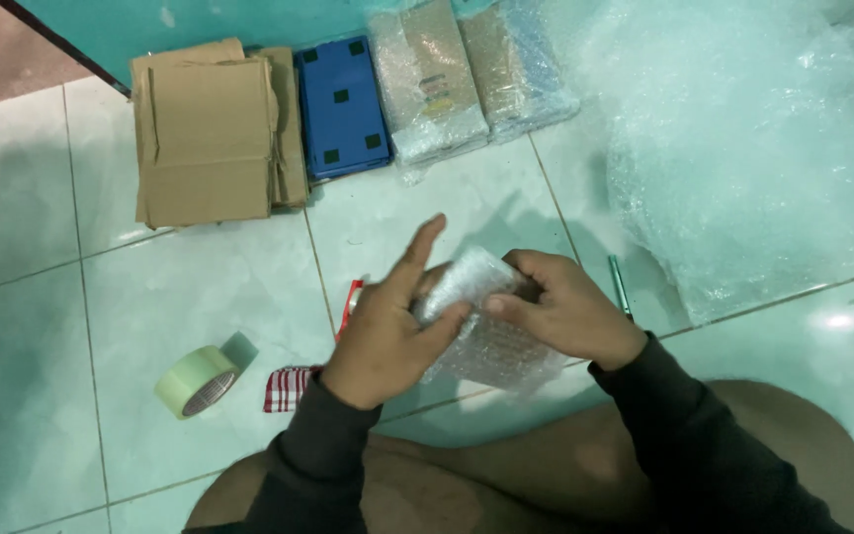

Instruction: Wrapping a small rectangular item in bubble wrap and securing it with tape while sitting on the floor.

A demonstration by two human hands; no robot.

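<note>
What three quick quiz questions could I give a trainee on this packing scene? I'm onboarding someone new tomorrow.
1. True or false: both hands grip the bubble-wrapped item.
2. Which lies nearest the left hand? A) tape roll B) blue box C) flattened cartons
3. What lies on the tiles just beyond the right hand?

Key:
1. True
2. A
3. A green pen, beside the loose bubble wrap.
</note>
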